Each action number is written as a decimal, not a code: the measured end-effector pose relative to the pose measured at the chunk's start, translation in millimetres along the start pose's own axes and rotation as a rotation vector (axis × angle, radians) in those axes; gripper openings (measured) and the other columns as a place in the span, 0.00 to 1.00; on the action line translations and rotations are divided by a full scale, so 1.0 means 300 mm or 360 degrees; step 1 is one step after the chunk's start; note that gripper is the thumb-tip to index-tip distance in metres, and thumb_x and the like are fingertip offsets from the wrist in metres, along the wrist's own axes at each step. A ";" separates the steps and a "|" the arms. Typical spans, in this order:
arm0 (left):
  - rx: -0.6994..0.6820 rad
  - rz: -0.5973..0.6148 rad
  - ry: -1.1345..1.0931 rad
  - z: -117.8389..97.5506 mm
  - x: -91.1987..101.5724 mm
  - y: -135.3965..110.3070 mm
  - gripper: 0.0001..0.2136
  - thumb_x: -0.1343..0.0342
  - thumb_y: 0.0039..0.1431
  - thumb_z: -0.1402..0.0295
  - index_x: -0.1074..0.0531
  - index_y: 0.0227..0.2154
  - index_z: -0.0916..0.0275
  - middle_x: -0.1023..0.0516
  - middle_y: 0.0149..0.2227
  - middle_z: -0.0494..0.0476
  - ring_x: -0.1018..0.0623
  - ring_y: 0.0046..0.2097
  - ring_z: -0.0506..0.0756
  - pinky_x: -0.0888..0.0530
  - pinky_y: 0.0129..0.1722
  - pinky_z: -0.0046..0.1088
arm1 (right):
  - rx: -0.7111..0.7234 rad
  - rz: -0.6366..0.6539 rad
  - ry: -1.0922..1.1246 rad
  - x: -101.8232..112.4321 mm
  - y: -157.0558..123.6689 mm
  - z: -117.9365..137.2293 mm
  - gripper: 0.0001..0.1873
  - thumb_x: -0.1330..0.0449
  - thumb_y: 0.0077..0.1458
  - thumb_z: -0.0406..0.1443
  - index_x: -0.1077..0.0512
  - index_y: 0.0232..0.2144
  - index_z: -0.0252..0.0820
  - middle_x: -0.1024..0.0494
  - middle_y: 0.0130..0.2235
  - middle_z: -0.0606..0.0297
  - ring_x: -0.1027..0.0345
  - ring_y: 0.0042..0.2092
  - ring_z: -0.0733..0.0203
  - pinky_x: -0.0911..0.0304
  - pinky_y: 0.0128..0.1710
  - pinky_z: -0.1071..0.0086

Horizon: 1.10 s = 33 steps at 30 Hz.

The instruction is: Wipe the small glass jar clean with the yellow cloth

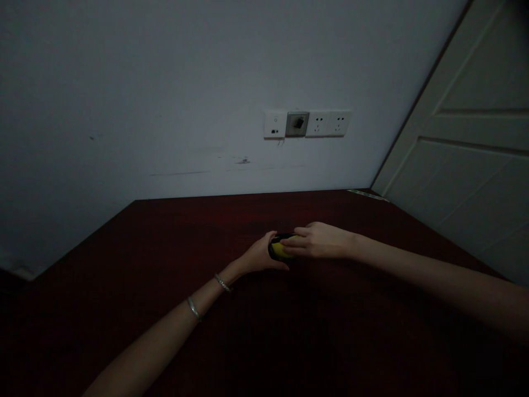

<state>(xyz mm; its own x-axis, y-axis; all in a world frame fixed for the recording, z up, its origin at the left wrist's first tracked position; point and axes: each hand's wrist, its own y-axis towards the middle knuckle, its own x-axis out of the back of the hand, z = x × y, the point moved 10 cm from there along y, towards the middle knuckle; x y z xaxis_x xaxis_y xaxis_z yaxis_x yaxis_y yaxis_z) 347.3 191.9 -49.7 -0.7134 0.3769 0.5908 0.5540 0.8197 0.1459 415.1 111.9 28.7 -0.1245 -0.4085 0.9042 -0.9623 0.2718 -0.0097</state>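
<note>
Between my hands is a small rounded yellow-and-black object (278, 249), which looks like a tape measure; its right part is hidden under fingers. My left hand (261, 255) grips its left end, thumb along the top and fingers round the lower side. From the right, my right hand (320, 240) closes on it, with fingers lying across its yellow face. Both hands are low over the dark red tabletop (198, 226). Whether the object rests on the surface I cannot tell in the dim light.
A pale wall with scuff marks rises behind the table, carrying a row of sockets (326, 124) and a grey socket plate with a black plug (298, 123). On the right stands a white panelled door (475, 149). A thin patterned strip (367, 194) lies at the far right corner.
</note>
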 end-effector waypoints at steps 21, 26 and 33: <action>0.0082 -0.0051 -0.0021 -0.007 0.010 -0.012 0.36 0.29 0.32 0.59 0.33 0.48 0.62 0.22 0.43 0.59 0.23 0.44 0.60 0.27 0.42 0.36 | -0.0114 0.0418 0.0217 -0.067 0.100 -0.010 0.11 0.41 0.53 0.28 0.28 0.41 0.40 0.21 0.38 0.62 0.33 0.35 0.61 0.51 0.23 0.71; -0.0060 -0.0142 -0.0126 -0.041 0.034 -0.019 0.35 0.29 0.33 0.65 0.35 0.48 0.62 0.24 0.43 0.57 0.24 0.44 0.58 0.28 0.43 0.34 | -0.0273 0.0422 0.0275 -0.032 0.107 -0.019 0.10 0.43 0.55 0.28 0.28 0.40 0.40 0.21 0.38 0.60 0.30 0.36 0.59 0.45 0.26 0.71; -0.0223 -0.0329 -0.0108 -0.106 0.084 -0.028 0.36 0.31 0.34 0.67 0.39 0.49 0.62 0.26 0.45 0.59 0.25 0.45 0.58 0.29 0.44 0.33 | -0.0546 0.0329 0.0259 0.021 0.103 -0.025 0.10 0.44 0.53 0.25 0.28 0.38 0.35 0.21 0.39 0.53 0.27 0.37 0.53 0.42 0.25 0.70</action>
<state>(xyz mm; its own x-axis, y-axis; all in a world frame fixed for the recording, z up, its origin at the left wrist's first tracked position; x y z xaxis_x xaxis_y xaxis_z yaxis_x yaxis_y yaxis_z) 338.2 180.8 -10.9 -0.8421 0.2396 0.4831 0.4441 0.8163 0.3692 386.3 124.2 37.1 -0.2399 -0.1797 0.9540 -0.7815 0.6188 -0.0799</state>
